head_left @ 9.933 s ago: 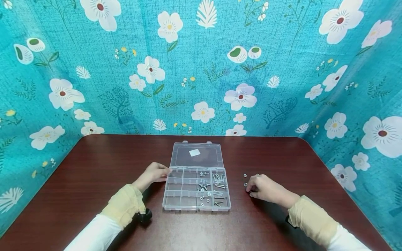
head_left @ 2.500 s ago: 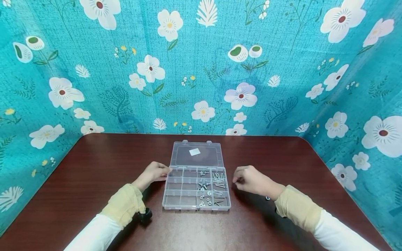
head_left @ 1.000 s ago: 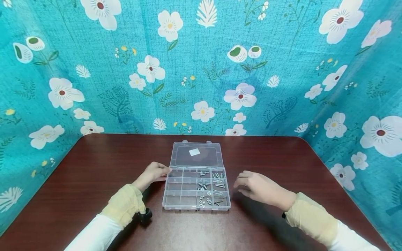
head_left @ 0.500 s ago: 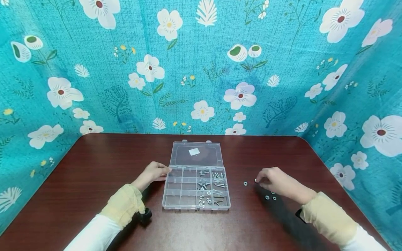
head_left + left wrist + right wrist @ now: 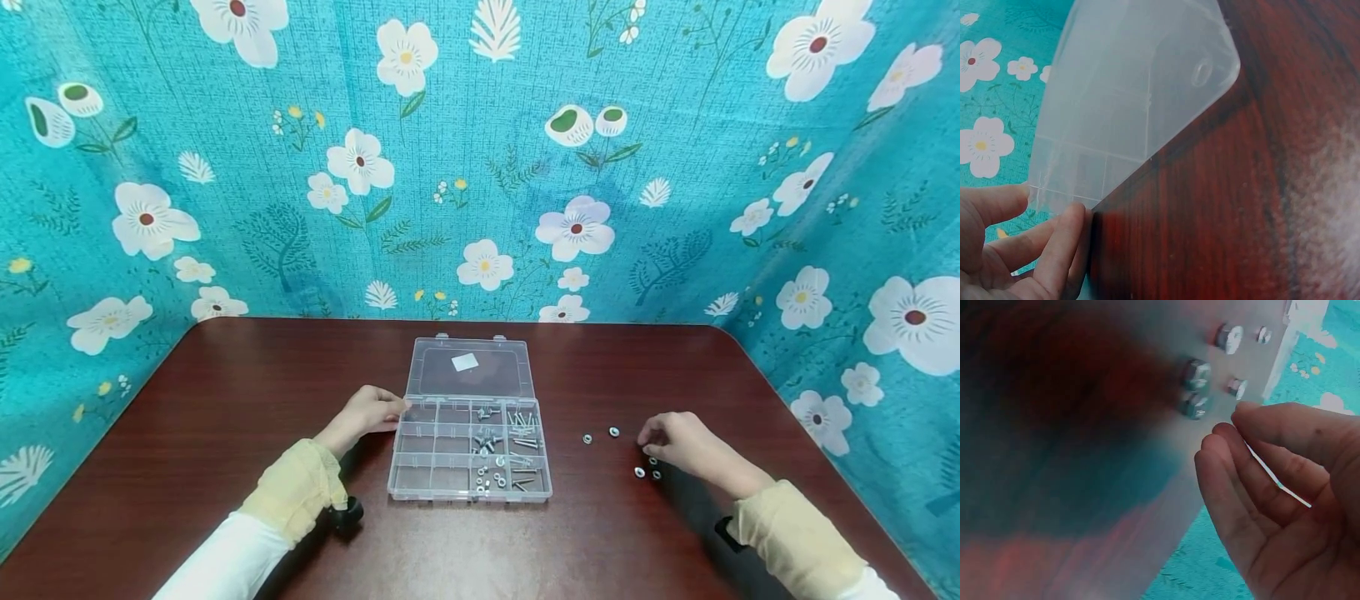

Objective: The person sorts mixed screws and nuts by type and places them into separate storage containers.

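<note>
A clear plastic compartment box [image 5: 450, 500] stands open on the table. My left hand [image 5: 365, 412] pinches its left rim near the hinge; in the left wrist view, thumb and fingers [image 5: 1071, 228] meet the corner of the box [image 5: 1104, 94]. Small nuts [image 5: 498, 480] lie in one front compartment, with bolts [image 5: 487, 442] and screws [image 5: 522, 421] behind and beside them. To the right, my right hand [image 5: 686, 442] hovers beside several loose nuts [image 5: 640, 472], fingers loosely bent. Nothing shows between its fingertips in the right wrist view, where nuts [image 5: 1230, 339] stand just beyond them.
Two more nuts [image 5: 614, 432] lie between the box and my right hand. The box lid [image 5: 472, 379] is folded back, with a white label [image 5: 465, 362] on it. A floral curtain [image 5: 480, 167] hangs behind the dark wooden table [image 5: 300, 358].
Over the earlier frames, more nuts came into the front compartment and fewer lie on the table. In the last half second my right hand moved right, off a nut. My left hand stayed put.
</note>
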A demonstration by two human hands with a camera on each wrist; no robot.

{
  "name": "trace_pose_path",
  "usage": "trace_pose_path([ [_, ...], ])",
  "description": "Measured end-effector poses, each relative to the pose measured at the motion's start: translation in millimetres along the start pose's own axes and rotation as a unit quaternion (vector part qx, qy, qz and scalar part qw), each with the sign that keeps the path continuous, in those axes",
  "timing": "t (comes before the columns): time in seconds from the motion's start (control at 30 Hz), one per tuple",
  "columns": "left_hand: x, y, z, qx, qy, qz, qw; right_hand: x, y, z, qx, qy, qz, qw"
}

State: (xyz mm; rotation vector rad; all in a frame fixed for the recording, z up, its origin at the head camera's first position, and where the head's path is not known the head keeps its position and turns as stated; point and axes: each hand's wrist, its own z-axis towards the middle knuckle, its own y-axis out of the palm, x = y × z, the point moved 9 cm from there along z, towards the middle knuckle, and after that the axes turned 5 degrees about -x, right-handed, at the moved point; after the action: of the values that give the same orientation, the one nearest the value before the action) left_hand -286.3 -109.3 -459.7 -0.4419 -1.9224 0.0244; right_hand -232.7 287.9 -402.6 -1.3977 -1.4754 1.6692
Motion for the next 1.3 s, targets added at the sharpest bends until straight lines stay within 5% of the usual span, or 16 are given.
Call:
trace_pose_path([
  [0.27, 1.9, 0.5, -2.3, 0.001, 0.001, 0.007, 1.0, 13.6, 11.3, -5.8, -0.024, 0.028, 0.039, 0.999],
  [0.53, 2.2, 0.8, -1.5, -0.001, 0.002, 0.003, 1.0, 7.2, 13.0, -5.2, -0.017, 0.011, 0.036, 0.999],
  [0.8, 1.4, 0.2, -1.6, 0.006, 0.004, 0.014, 0.9999, -26.7, -7.9, -1.4, 0.087, -0.045, 0.0, 0.995],
  [0.93, 1.3, 0.3, -1.1, 0.005, 0.006, 0.012, 0.9999, -52.1, -21.7, -2.7, 0.156, -0.098, 0.008, 0.983],
  [1.07, 2.5, 0.5, -1.8, 0.005, 0.007, 0.015, 0.9998, -77.8, -31.9, -6.0, 0.228, -0.166, 0.028, 0.959],
  [1.3, 2.6, 0.6, -3.1, 0.008, 0.002, 0.026, 0.9996, -118.0, -30.9, 0.1, 0.236, -0.214, 0.084, 0.944],
])
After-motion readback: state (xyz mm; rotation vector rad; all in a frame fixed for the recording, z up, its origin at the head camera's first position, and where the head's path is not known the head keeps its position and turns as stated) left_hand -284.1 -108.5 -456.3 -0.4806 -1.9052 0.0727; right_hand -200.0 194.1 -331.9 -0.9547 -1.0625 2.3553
